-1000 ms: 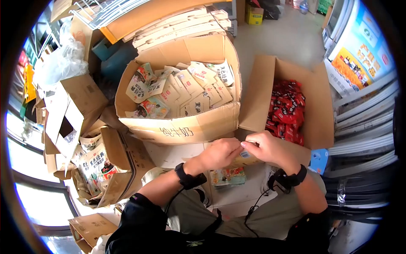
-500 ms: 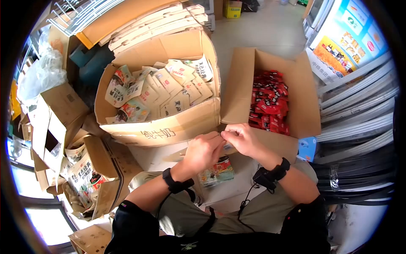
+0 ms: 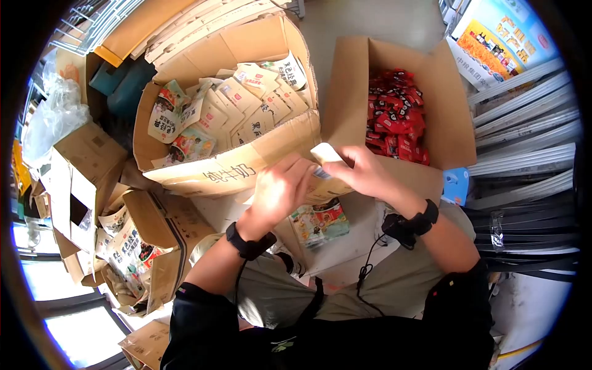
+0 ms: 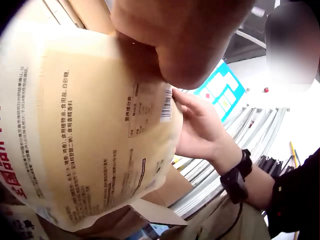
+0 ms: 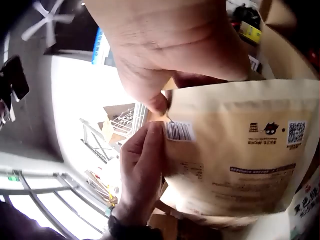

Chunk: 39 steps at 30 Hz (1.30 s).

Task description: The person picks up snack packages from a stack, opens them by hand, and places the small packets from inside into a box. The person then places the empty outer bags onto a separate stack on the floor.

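Observation:
Both hands are at a beige printed food pouch (image 4: 100,130) with a barcode, in front of the open boxes. My left hand (image 3: 280,188) pinches the pouch's edge next to the barcode, as the right wrist view shows. Beside it my right hand (image 3: 367,172) grips the sealed top edge near the corner, thumb and fingers close to the left fingertips. In the head view a pale flap (image 3: 325,152) stands up by the right thumb. Below the hands, a stack of colourful pouches (image 3: 320,222) lies on the floor.
A large carton (image 3: 216,169) of beige pouches stands ahead. Right of it is an open carton (image 3: 453,105) full of small red packets (image 3: 394,117). Another box (image 3: 166,271) of pouches sits at the left. Bundled white strips (image 3: 524,160) line the right side.
The hands have moved a little apart, and a pale flap now shows at the right thumb. The head view has shifted, revealing more of the pouch stack on the floor.

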{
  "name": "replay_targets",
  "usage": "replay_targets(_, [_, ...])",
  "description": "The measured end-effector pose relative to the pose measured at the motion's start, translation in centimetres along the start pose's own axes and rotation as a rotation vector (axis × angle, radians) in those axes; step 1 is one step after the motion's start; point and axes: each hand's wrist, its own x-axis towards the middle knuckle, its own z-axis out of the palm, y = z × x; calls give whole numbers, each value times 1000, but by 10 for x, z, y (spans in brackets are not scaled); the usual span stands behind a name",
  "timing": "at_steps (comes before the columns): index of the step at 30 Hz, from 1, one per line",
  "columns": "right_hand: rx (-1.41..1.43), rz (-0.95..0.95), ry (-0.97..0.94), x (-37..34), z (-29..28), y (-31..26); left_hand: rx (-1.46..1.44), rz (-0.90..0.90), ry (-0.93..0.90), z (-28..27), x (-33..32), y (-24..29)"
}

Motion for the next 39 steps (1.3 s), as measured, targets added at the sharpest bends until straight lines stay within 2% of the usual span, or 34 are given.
replay_targets(1, [-121,-3,-98,-1,-9,-6,-71,-54,-19,0,0,0])
replay_targets(3, [-88,-63,-41,-5,-7,-9,-245,-185,-123,-3,-1,-1])
replay_targets(4, [-55,-121,15,-9,-4,-10,-256,-187,-134,-2,1,-1])
replay_targets(6, [-57,-103,44,-13,-2,-12,-410,-140,-29,4,2,1])
replay_targets(8, [-192,-243,99,-10,-2,-11,-401,-160,-26,10,0,2])
replay_targets(11, [-192,-215,169,-8,5,-1,-63,-7,-70,12,-7,6])
replay_targets(12, [-183,-206,211,-9,7,2,-66,-6,-83,11,-8,7])
replay_targets(13, [-301,-134,224,-7,4,-1,-13,91,-86,11,-7,7])
replay_targets(14, [-307,-166,259,0,1,16,38,191,-88,11,-5,8])
replay_targets(15, [-359,-142,262,7,-5,24,14,214,-86,11,-5,12])
replay_targets(18, [-471,-51,249,17,-21,21,16,226,-68,12,-6,12])
replay_targets(20, [-413,78,151,21,-36,19,24,237,-96,8,-5,10])
replay_targets(22, [-423,7,220,23,-48,26,34,257,-120,5,-2,8])
replay_targets(24, [-355,138,169,28,-66,30,46,320,-97,4,0,7])
replay_targets(26, [-265,173,162,35,-73,40,33,340,-85,3,1,6])
replay_targets(32, [-231,224,190,36,-84,32,0,339,-51,5,-1,5])
replay_targets(36, [-168,191,214,41,-87,37,5,372,-7,7,2,3])
replay_targets(39, [-322,132,233,40,-90,30,-17,371,7,7,3,4])
